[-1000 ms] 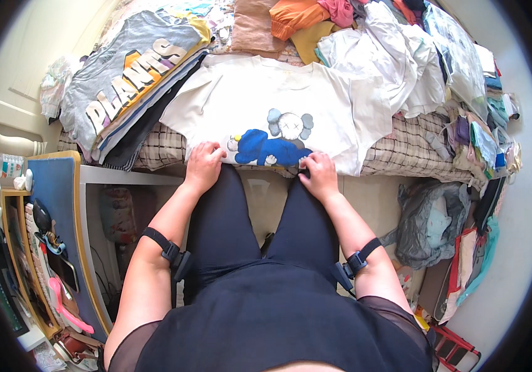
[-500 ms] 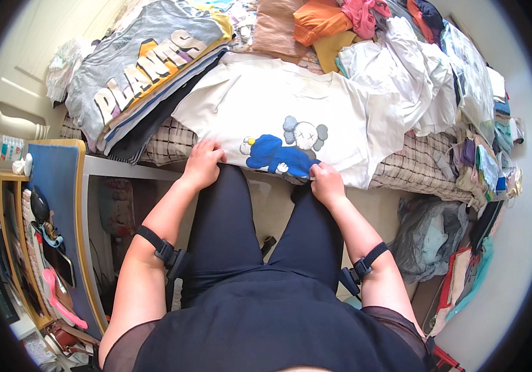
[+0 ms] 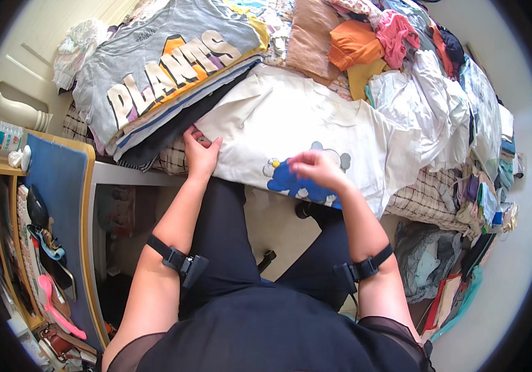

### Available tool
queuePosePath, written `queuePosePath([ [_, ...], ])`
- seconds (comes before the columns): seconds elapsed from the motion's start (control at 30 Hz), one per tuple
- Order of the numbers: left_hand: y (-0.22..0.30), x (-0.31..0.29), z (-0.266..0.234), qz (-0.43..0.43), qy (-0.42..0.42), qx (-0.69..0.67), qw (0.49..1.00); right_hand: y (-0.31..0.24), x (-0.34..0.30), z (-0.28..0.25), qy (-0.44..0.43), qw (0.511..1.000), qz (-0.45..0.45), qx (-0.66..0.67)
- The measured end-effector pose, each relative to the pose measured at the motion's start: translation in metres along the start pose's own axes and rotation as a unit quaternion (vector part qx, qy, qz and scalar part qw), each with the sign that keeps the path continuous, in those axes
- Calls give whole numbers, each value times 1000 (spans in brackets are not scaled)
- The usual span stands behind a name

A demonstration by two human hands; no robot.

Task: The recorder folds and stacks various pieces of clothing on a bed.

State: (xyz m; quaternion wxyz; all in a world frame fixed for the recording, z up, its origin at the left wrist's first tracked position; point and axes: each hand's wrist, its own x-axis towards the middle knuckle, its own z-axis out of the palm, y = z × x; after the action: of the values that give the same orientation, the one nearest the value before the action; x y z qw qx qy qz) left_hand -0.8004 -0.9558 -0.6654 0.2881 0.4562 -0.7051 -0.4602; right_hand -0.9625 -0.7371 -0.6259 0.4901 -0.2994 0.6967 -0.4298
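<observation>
A white T-shirt (image 3: 291, 105) lies spread out in front of me, with a blue and grey cartoon print (image 3: 303, 186) near its lower hem. My left hand (image 3: 201, 155) is at the shirt's left sleeve edge, thumb and fingers apart, the thumb against the fabric. Some of its fingertips are hidden at the sleeve. Over the print hovers my right hand (image 3: 319, 168), its fingers loosely bent and slightly blurred, holding nothing that I can see. The shirt's hem hangs over the bed edge above my knees.
A stack of folded shirts (image 3: 173, 80) topped by a grey one sits to the left. Orange shorts (image 3: 356, 44), a pink garment (image 3: 397, 37) and crumpled white clothes (image 3: 427, 102) lie behind and right. A blue-topped desk (image 3: 61, 180) stands left; a grey plastic bag (image 3: 424, 260) is below the bed.
My left hand moved from the hem up to the left sleeve edge. My right hand let go of the hem and lifted over the print. The view shifted slightly.
</observation>
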Motion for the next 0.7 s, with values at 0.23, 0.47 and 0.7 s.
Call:
queuePosePath([
  [0.23,-22,33,-4,-1,-100,-46,994,-44,128,-28,266,896,-188,-303],
  [0.47,-7,19,-28,-197,-151,-423,871,-45,177,-9,233,853,-265,-386],
  [0.7,-8,3,-18,-204,-257,-299,896,-66,170,-25,211,877,-334,-274],
])
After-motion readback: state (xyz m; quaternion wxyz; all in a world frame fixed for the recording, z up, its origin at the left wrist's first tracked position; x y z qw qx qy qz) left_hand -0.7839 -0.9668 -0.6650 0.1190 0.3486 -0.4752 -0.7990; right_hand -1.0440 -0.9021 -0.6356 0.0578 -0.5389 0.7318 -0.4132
